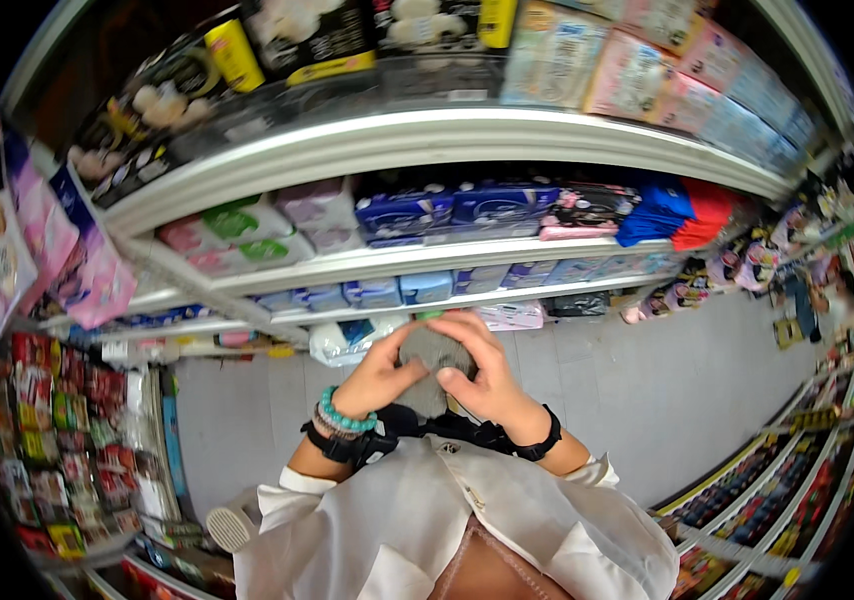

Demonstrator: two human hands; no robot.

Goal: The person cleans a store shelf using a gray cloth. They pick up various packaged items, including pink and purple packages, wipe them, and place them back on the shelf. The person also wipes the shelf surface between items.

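Note:
My left hand (pixel 384 369) and my right hand (pixel 481 369) are raised in front of my waist. They face each other with curved fingers, and the fingertips come close together at the top. Both thumbs point inward, with a small gap between them. A grey, cloth-like surface (pixel 425 346) shows between the hands and continues below them. Blur hides whether the hands grip it or it lies behind them. Just past the fingertips is a small green and red patch, too blurred to name. Beaded bracelets (pixel 344 415) circle my left wrist, and each wrist bears a black strap (pixel 543 439).
White shelves (pixel 427 139) ahead carry boxed goods and blue soft packs (pixel 404 212). A white plastic pack (pixel 355 337) lies low by the grey floor (pixel 584 375). Hanging packets (pixel 66 427) line the left; bottle racks (pixel 764 480) stand at right. A person (pixel 809 304) is far right.

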